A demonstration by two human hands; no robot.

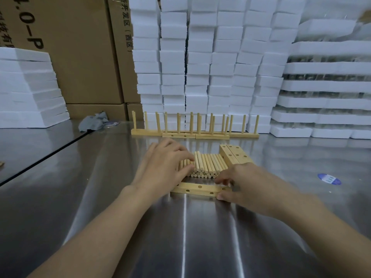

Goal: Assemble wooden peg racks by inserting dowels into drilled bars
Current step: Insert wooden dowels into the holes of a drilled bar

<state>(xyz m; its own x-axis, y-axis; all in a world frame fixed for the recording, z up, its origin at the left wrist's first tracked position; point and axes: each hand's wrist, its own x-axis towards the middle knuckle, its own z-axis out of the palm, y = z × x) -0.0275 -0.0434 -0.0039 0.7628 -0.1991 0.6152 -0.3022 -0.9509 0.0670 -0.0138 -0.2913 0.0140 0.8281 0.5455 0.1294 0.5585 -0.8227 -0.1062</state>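
My right hand (241, 183) pinches the bar (196, 189) at its 3 o'clock end, thumb on the near side. It wants pinning flat, holes up. My left hand (162, 167) curls over the dowels (208, 164) at the bar's 12 o'clock; I can't tell if it holds one. Best take one dowel and press it in plumb.

Pale matt wood dowels (204, 164), glossy steel table (200, 227)
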